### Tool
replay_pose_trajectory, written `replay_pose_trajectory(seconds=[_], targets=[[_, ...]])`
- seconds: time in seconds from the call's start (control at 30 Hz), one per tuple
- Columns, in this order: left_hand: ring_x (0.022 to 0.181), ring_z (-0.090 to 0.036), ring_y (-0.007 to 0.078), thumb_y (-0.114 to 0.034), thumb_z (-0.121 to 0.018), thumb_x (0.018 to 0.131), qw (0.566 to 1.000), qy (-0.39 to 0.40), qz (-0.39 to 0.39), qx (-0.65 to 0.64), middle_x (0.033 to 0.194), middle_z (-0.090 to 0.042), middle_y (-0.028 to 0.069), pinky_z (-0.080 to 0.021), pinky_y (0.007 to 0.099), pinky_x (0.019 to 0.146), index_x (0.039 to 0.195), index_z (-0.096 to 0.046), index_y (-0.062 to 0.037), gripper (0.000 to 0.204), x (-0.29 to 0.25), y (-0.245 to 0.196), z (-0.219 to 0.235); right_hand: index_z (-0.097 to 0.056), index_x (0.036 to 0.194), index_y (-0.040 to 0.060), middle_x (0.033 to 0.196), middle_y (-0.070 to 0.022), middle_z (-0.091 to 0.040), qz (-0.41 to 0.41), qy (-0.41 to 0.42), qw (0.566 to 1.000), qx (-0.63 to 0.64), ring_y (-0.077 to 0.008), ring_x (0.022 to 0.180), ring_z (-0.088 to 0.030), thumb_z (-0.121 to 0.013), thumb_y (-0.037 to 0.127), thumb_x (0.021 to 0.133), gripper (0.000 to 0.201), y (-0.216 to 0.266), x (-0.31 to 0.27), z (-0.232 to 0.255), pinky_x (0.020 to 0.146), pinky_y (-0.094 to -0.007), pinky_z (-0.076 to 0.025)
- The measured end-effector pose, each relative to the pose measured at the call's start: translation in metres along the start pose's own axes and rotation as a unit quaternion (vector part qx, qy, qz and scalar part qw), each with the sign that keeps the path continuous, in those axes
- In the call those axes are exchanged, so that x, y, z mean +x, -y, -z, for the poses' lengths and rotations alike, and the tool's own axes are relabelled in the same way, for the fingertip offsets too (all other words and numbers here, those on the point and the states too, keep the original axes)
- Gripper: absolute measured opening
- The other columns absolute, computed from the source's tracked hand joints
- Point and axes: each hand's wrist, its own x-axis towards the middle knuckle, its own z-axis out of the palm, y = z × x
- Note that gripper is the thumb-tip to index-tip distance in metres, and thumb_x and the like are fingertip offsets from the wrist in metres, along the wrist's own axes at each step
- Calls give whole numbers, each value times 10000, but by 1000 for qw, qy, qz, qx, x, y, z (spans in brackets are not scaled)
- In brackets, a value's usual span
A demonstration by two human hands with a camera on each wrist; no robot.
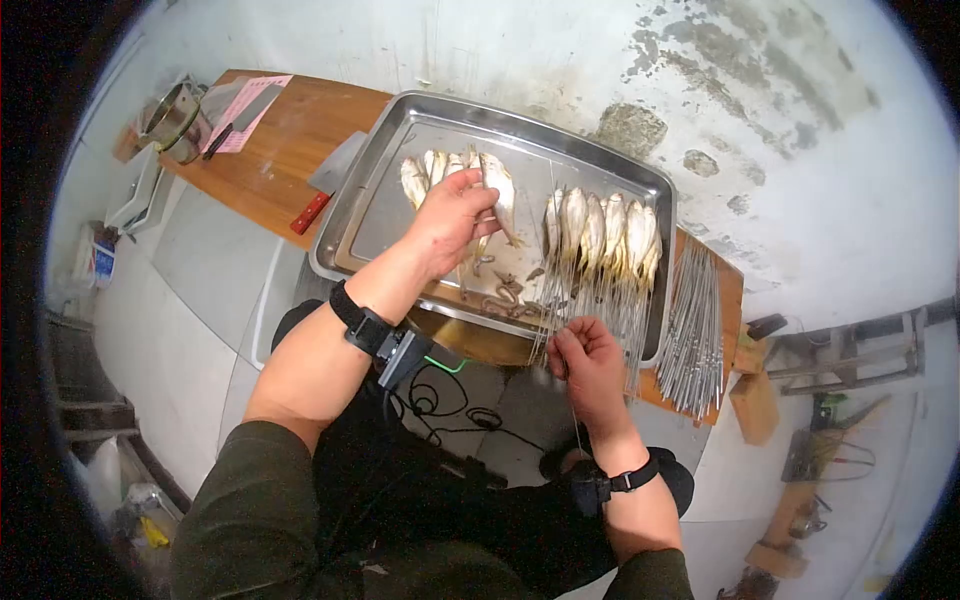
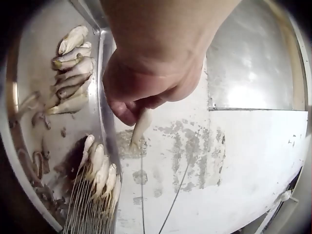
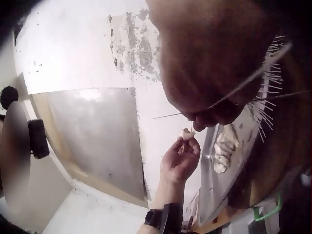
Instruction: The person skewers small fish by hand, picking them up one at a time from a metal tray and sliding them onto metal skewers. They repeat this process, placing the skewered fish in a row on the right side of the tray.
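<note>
Fish pinched between left fingers, above tray, skewer pinched in right fingers

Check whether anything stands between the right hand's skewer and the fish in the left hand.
Nothing visible stands between the skewer in the right hand and the fish in the left hand. The skewered fish lie in the tray, right of the held one in the head view.
</note>
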Motion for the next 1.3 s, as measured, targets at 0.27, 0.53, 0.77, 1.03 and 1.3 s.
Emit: replay_pose_trajectory(seconds=[0.27, 0.53, 0.77, 1.03, 1.3], targets=[[721, -574, 94, -18, -559, 868, 1000, 8, -21, 6, 813, -581, 14, -482, 232, 605, 1101, -493, -27, 243, 17, 2, -2, -584, 999, 1, 760, -27, -615, 29, -8, 998, -52, -69, 630, -537, -586, 80, 901, 126, -11, 12, 12, 551, -217, -422], [823, -620, 118, 21, -558, 859, 998, 47, -33, -10, 991, -643, 94, -488, 212, 618, 1134, -493, 19, 283, 18, 0, -6, -590, 1011, -16, 775, -18, -618, 14, -5, 997, -74, -77, 686, -556, -593, 86, 895, 154, -16, 8, 10, 626, -232, -451], [636, -538, 51, 25, -551, 861, 998, 12, -55, -4, 944, -664, 50, -419, 160, 509, 1073, -554, -23, 217, 9, -6, -12, -585, 998, -24, 762, -28, -616, 17, -13, 996, -84, -87, 674, -562, -588, 98, 902, 155, -20, 7, 7, 627, -233, -457], [955, -630, 137, 46, -552, 852, 998, 26, -48, 16, 1052, -639, 75, -512, 201, 724, 1169, -514, 9, 321, 11, -7, -7, -585, 996, -28, 756, -33, -614, 15, -3, 997, -80, -94, 664, -568, -594, 108, 905, 164, -20, 10, 6, 611, -241, -466], [948, -634, 139, 45, -554, 850, 998, 21, -51, 19, 1050, -646, 85, -516, 205, 731, 1179, -510, 21, 333, 9, -9, -11, -591, 998, -24, 767, -29, -616, 14, -10, 997, -79, -90, 677, -565, -598, 103, 902, 159, -25, 12, 7, 622, -235, -462]])
